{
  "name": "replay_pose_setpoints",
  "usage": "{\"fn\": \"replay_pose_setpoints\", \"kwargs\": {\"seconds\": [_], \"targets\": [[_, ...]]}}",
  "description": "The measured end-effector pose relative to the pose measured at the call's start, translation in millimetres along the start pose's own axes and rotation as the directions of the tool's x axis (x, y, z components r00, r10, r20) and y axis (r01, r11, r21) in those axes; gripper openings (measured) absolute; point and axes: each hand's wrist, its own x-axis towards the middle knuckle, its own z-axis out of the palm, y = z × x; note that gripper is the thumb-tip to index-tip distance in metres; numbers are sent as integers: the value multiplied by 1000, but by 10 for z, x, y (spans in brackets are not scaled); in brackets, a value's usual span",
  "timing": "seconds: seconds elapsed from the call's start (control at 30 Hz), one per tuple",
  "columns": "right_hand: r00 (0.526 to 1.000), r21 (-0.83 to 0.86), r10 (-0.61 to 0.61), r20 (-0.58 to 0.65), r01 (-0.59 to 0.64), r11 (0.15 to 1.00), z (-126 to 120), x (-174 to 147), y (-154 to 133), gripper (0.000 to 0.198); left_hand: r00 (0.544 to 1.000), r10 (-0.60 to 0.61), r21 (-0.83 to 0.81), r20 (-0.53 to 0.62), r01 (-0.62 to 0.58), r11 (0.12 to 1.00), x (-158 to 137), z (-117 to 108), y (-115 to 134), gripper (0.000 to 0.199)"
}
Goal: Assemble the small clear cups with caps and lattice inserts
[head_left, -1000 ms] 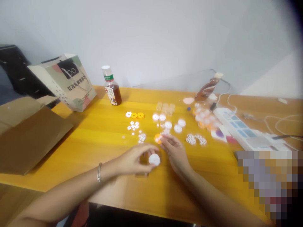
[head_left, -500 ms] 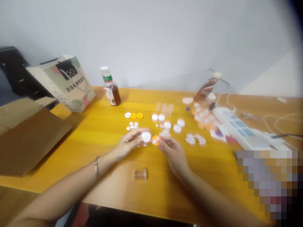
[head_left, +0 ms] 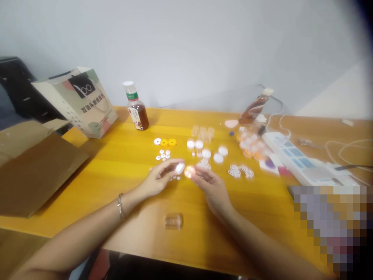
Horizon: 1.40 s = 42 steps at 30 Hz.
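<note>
Between the thumb and fingers of my left hand [head_left: 159,179] is a white round plastic disc [head_left: 180,168], tilted almost edge-on. My right hand [head_left: 211,186] pinches an orange round disc [head_left: 190,172] with pale spots on its face. The two discs are held close together above the table, a small gap between them. Small white round pieces [head_left: 163,155] lie just beyond my left hand. Beyond my right hand are white discs [head_left: 206,154] and a cluster of white perforated pieces [head_left: 240,171]. A clear plastic cup [head_left: 173,221] lies on its side nearer to me.
Yellow discs [head_left: 172,142] lie farther back. An open cardboard box [head_left: 43,171] and a paper bag [head_left: 84,101] stand left, a drink bottle [head_left: 138,112] at the back. On the right are another bottle [head_left: 255,109], orange-and-white pieces [head_left: 250,144], and a power strip [head_left: 294,155] with cables.
The white disc in my left hand has turned from face-on to nearly edge-on. The orange disc has turned to show its face and shifted slightly left. The clear cup has rolled slightly towards me.
</note>
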Motion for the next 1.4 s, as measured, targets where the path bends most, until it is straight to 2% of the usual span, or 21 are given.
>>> {"fn": "replay_pose_setpoints", "kwargs": {"seconds": [0.17, 0.3, 0.47, 0.63, 0.83, 1.17, 1.4], "targets": [[1000, -20, 18, -10, -19, 1000, -4, 7, -2, 28, 1000, 10, 36, 26, -11, 999, 20, 9, -37, 30], [1000, -31, 26, -13, -26, 999, -8, 16, -3, 28, 994, 106, 172, 37, -111, 979, 22, 17, -76, 31], [1000, -51, 26, 5, -26, 998, -6, 16, -1, 26, 954, 277, 467, 112, -296, 833, -4, 37, -43, 37], [998, -46, 34, 50, -32, 998, -7, 15, 2, 23, 921, 326, 577, 213, -388, 719, -10, 55, -11, 37], [994, 27, 96, 44, -98, 995, -34, 37, 73, 24, 898, 352, 617, 264, -437, 655, -3, 34, -32, 38], [977, 178, 212, 31, -214, 961, -23, 3, 33, 28, 896, 366, 619, 251, -439, 651, -10, 71, -41, 38], [943, 246, 328, 57, -332, 911, -25, -5, 27, 30, 898, 364, 632, 249, -435, 642, -14, 58, -54, 38]]}}
